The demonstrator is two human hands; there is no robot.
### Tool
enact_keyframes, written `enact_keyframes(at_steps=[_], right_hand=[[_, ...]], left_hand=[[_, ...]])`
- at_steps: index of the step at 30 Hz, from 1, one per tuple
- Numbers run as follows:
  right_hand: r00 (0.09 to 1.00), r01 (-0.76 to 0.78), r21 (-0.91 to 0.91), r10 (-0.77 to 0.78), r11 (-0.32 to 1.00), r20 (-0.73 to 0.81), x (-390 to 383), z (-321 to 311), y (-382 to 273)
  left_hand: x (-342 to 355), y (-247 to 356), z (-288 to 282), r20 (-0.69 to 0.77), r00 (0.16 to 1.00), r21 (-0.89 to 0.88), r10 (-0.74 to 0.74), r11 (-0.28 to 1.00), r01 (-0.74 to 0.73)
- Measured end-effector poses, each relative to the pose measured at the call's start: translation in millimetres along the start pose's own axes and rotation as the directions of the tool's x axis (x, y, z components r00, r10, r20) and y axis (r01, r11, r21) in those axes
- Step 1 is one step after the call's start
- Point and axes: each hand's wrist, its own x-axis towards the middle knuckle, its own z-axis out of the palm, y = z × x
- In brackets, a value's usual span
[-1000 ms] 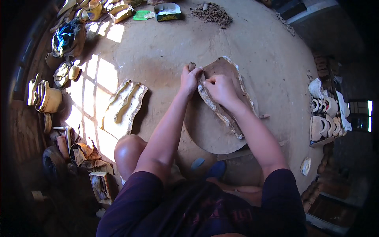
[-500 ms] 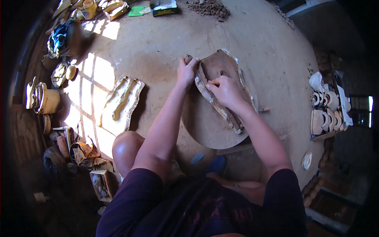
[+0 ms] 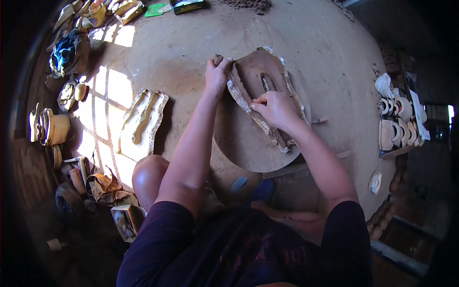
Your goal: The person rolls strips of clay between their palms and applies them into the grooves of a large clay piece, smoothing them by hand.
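- The hands are held apart from each other, both at the open clay-lined mould (image 3: 249, 65).
- By the left hand (image 3: 218, 76), closed at the upper left corner of the mould, a small brown lump (image 3: 218, 59) is gripped, its top showing above the fingers.
- The right hand (image 3: 277, 108) is laid over the mould's hollow, thumb and fingertips drawn together by the left wall; whether anything is pinched between them cannot be told.
- The mould is edged with a rough white rim (image 3: 240, 97) and lined with brown clay; a narrow strip (image 3: 267, 82) is seen running along its hollow, partly covered by the right hand.
- The mould is set slantwise on a round flat board (image 3: 239, 155), which is supported at floor level.
- Nearer the body, a blue slipper (image 3: 262, 191) and a pale blue oval piece (image 3: 239, 184) are seen.
- To the left, a second mould (image 3: 143, 123), pale and ridged, is laid on the floor (image 3: 191, 45), partly lit by sun.
- Farther left, a beige pot (image 3: 60, 130) and a bundle with blue cloth (image 3: 64, 53) are placed.
- To the right, curved pale pieces (image 3: 400, 135) are stacked.
- At the far edge, a crumbly brown heap (image 3: 249, 4) is partly shown.
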Motion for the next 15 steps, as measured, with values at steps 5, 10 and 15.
enact_keyframes(at_steps=[5, 10, 15], right_hand=[[0.945, -0.287, 0.155, 0.253, 0.945, 0.208, 24, -8, 11], [0.980, -0.136, 0.051, 0.126, 0.989, 0.157, 8, -2, 24], [0.994, 0.011, -0.025, -0.008, 1.000, 0.107, -8, -4, 24]], left_hand=[[4, -3, 3, 0.010, 1.000, -0.062, -0.004, 0.998, 0.004], [-1, 2, 10, -0.012, 1.000, -0.062, -0.007, 0.998, 0.006], [1, 5, 4, -0.017, 1.000, -0.036, 0.021, 0.999, -0.021]])
